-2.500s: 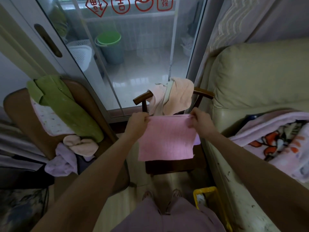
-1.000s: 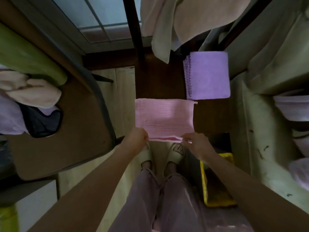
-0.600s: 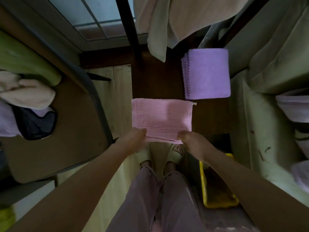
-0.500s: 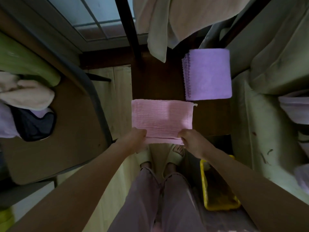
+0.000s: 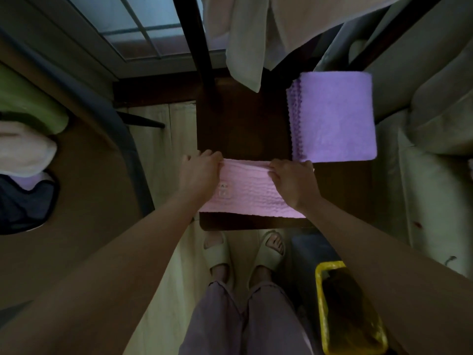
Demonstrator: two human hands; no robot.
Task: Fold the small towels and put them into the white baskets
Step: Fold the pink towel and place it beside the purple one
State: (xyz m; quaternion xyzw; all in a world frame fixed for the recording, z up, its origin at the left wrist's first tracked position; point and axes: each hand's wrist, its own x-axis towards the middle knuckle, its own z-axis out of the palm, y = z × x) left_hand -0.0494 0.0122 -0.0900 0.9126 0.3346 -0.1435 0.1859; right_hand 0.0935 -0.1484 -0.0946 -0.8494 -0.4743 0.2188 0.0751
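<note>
A small pink towel (image 5: 252,198) lies folded over on the dark wooden chair seat (image 5: 243,129), near the seat's front edge. My left hand (image 5: 198,174) pinches the towel's far left corner. At the far right corner my right hand (image 5: 291,179) pinches the same edge. A folded purple towel (image 5: 332,116) rests on the seat's right side, just beyond my right hand. No white basket is in view.
Pale towels (image 5: 256,34) hang over the chair back. A brown chair (image 5: 89,201) on the left carries green, cream and dark clothes. A beige sofa (image 5: 435,124) stands at right. A yellow bin (image 5: 350,311) sits on the floor by my feet.
Both hands carried the towel's near edge forward to its far edge, halving the towel on the seat. Before that, the towel was lowered from the air onto the chair.
</note>
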